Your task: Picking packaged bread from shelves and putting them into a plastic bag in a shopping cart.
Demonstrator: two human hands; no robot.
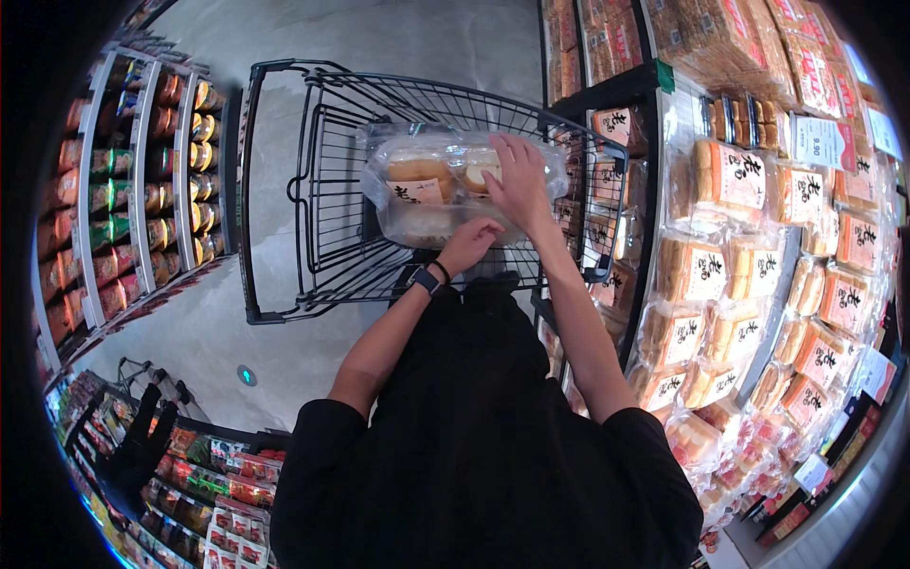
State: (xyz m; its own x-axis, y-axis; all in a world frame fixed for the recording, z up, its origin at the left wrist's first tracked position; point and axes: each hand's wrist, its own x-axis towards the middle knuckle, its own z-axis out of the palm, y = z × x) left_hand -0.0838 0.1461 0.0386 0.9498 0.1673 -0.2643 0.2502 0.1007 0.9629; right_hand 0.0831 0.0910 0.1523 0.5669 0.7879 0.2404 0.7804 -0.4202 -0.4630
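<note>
Bagged bread [412, 169] in clear, crinkled plastic lies in the shopping cart [327, 228], with brown-topped loaves and a pale label showing through. On the right part of the plastic rests my right hand [521, 178], its fingers stretched out and apart. My left hand [468, 245], with a dark watch on the wrist, is at the near edge of the bag. Its fingers are bent inward against the plastic, and their tips are partly hidden. How many packs lie under the plastic is hard to tell.
Shelves of packaged bread [697, 270] run close along the right side, beside the cart. To the left stands a rack of colourful packets [114, 194]. Grey floor [180, 327] lies between. Another person's dark-clothed legs [142, 431] and packaged goods [237, 531] are at lower left.
</note>
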